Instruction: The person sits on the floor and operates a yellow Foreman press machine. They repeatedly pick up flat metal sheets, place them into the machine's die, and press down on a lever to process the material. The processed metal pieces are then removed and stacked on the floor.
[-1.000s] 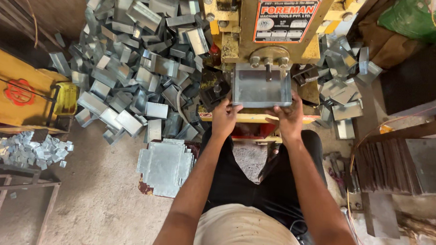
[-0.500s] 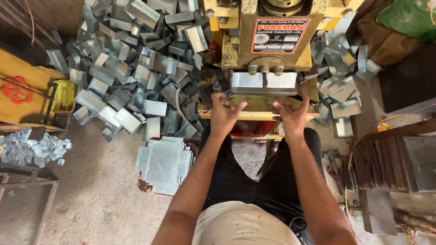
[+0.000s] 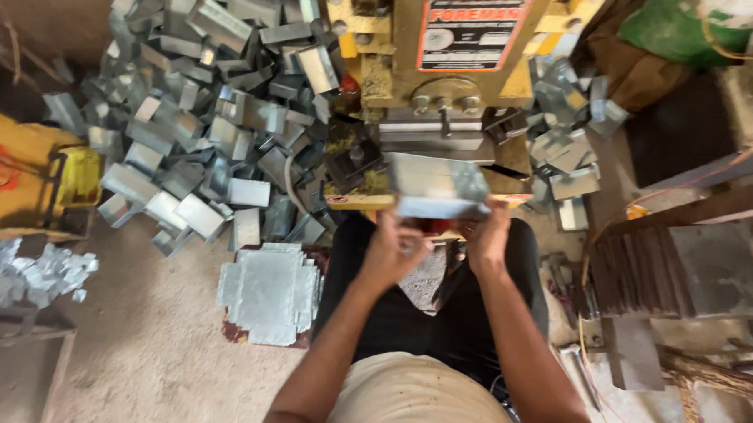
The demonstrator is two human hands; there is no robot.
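Both my hands hold a shiny sheet-metal piece with bent-up edges, just in front of the yellow press machine. My left hand grips its near left edge and my right hand grips its near right edge. The piece is blurred and tilted, level with the press's lower die. A stack of flat notched metal blanks lies on the floor left of my left knee.
A big heap of folded metal boxes covers the floor at upper left, with more right of the press. A yellow object sits at far left, metal scraps below it, and dark metal plates at right.
The press head has risen. My hands have drawn the metal piece out from under it toward me, and the piece now shows bent edges.
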